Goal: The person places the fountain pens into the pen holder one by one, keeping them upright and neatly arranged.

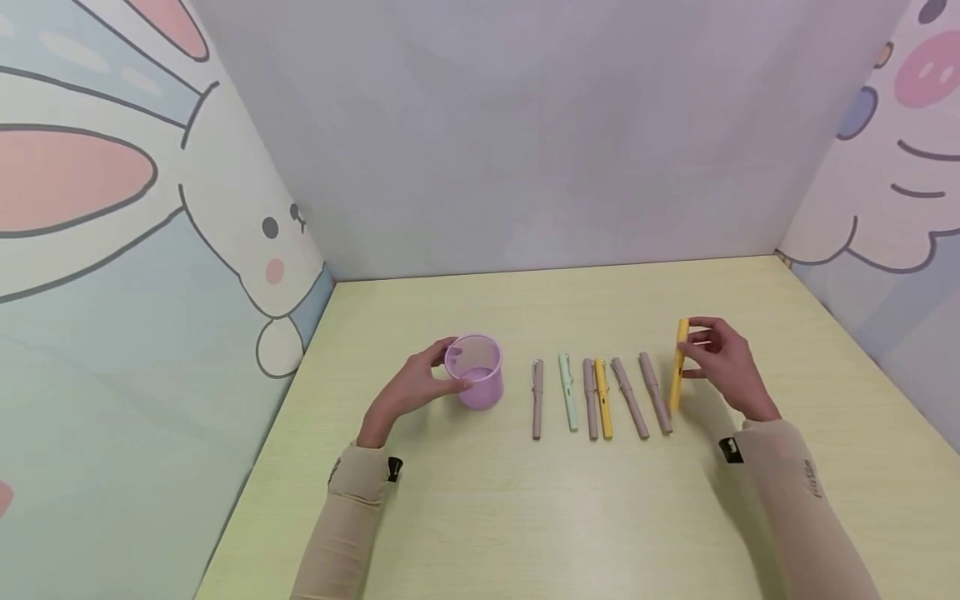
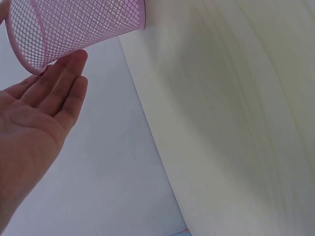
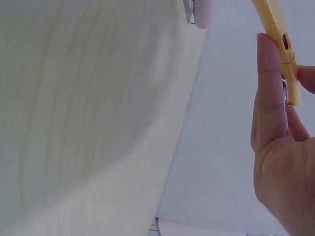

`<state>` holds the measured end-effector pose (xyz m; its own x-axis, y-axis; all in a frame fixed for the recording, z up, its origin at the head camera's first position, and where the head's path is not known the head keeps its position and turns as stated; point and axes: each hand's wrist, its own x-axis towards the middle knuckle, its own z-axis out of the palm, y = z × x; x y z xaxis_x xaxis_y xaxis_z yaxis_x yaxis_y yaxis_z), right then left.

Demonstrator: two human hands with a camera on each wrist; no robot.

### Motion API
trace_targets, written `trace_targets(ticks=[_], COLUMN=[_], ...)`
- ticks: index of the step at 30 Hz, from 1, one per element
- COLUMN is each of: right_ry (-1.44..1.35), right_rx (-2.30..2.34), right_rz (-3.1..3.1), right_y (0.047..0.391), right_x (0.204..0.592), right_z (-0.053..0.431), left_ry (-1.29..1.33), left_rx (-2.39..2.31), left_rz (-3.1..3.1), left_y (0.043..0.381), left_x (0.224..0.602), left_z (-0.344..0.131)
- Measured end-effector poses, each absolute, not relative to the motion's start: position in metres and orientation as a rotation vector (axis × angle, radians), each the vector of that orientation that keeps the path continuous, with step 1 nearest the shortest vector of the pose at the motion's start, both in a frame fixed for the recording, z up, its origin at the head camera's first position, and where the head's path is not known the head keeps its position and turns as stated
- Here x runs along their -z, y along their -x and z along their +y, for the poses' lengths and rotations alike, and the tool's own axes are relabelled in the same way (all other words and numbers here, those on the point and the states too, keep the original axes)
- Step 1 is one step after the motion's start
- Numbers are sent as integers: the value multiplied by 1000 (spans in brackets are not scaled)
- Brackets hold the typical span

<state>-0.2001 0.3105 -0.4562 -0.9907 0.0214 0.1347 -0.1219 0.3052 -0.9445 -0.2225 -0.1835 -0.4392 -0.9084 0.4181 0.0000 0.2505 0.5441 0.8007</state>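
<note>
A pink mesh pen cup [image 1: 480,387] stands upright on the table, its mouth facing up. My left hand [image 1: 416,382] holds it from the left side, thumb at the near rim and fingers round the far side. In the left wrist view those fingers [image 2: 69,91] lie against the mesh [image 2: 88,24]. On the right, my right hand [image 1: 723,367] pinches a yellow pen [image 1: 677,375] near its upper end and keeps it nearly vertical. The right wrist view shows the pen's metal clip [image 3: 285,92] among the fingers.
Between the hands lies a row of pens: a taupe pen [image 1: 537,400], a mint green pen [image 1: 568,396], another yellow pen [image 1: 603,400] and several more taupe ones, such as the rightmost [image 1: 656,393]. A grey wall [image 1: 525,150] backs the table; cartoon-printed walls [image 1: 225,250] flank it.
</note>
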Motion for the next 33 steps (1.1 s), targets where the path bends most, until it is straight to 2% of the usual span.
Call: trace_targets(ticks=[12, 33], right_ry=[-277, -416], right_rx=[-2074, -2074], right_rz=[-2023, -1956], right_y=[205, 208], right_x=[456, 451], right_z=[294, 245], left_ry=[-563, -569], left_rx=[-1296, -1281], left_rz=[2588, 2600], left_y=[223, 223], left_x=[441, 440], left_z=[-184, -183])
